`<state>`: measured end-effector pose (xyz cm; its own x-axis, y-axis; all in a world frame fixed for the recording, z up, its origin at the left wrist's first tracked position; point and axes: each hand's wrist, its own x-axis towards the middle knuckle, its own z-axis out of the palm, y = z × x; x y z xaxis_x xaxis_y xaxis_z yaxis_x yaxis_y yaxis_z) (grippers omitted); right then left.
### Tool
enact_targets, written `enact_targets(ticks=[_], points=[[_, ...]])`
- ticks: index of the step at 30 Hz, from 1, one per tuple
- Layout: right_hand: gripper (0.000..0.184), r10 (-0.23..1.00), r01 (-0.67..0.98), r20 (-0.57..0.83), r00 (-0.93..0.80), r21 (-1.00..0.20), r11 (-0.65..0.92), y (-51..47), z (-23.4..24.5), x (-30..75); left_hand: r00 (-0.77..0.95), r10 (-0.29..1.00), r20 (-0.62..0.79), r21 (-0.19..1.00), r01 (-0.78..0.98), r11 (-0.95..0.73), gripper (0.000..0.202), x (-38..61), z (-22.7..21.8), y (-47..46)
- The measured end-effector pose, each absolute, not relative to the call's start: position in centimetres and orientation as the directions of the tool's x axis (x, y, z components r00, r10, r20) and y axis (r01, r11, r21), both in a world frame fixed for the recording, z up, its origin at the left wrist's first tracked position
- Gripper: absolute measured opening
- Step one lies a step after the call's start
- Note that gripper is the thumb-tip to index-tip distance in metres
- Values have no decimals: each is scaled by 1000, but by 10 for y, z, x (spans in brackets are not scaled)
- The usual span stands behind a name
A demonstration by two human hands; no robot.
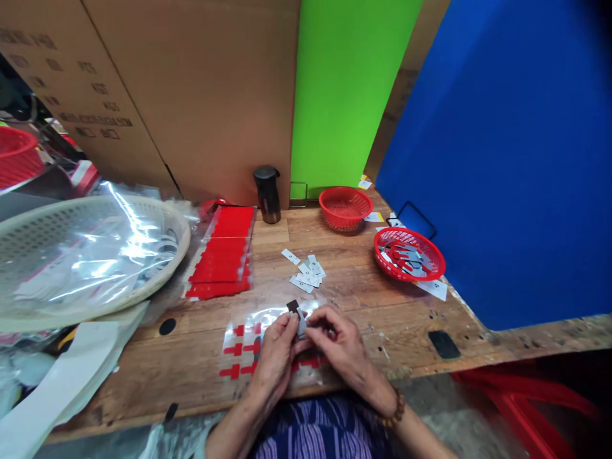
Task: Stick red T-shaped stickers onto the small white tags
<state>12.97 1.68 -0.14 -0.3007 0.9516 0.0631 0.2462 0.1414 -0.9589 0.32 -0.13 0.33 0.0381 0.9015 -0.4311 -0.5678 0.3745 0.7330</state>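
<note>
My left hand (277, 350) pinches a small flat grey piece with a dark tab (300, 322) between thumb and fingers, tab pointing away from me. Closed fingertips of my right hand (342, 344) meet the lower right edge of that piece. Beneath both hands lies a clear sheet with red T-shaped stickers (233, 349), partly covered by them. Just beyond is a loose pile of small white printed tags (310, 273). A stack of red sticker sheets (224, 248) rests farther left.
A red basket (408, 274) at the right holds flat grey and red pieces. Behind it stand another red basket (345, 220) and a dark lidded bottle (268, 197). A large white basket (176, 268) with plastic bags fills the left. Cardboard (205, 95), green and blue boards (516, 159) wall the back and right.
</note>
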Motion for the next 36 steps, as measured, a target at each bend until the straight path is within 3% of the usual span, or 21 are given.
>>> enact_targets(ticks=[2,4,8,12,20,25,29,33,36], points=[[17,961,99,-81,-263,-993,-56,23,-3,141,101,872,-479,734,-500,461,32,-1,4,-5],[31,929,-40,-157,-336,-983,-180,28,-6,151,141,847,-512,744,-421,520,33,-2,5,-8],[36,832,-211,-173,-527,-922,-325,26,-13,158,229,829,-511,752,-347,560,30,0,7,-14],[30,834,-307,-133,-536,-889,-339,18,-20,156,277,813,-513,731,-356,582,29,3,11,-16],[23,906,-378,-92,-414,-888,-263,13,-29,151,312,725,-614,553,-486,677,30,7,14,-12],[24,929,-183,-94,-359,-969,-169,14,-30,159,300,717,-629,554,-474,684,27,4,12,-11],[33,958,50,-127,-259,-992,-118,19,-33,178,235,751,-617,652,-382,655,29,-2,3,-8],[25,999,359,-32,23,-932,-38,28,-39,200,129,811,-571,752,-315,580,30,-7,-13,-2],[16,998,526,61,5,-849,49,32,-42,208,84,837,-541,792,-283,541,31,-8,-22,4]])
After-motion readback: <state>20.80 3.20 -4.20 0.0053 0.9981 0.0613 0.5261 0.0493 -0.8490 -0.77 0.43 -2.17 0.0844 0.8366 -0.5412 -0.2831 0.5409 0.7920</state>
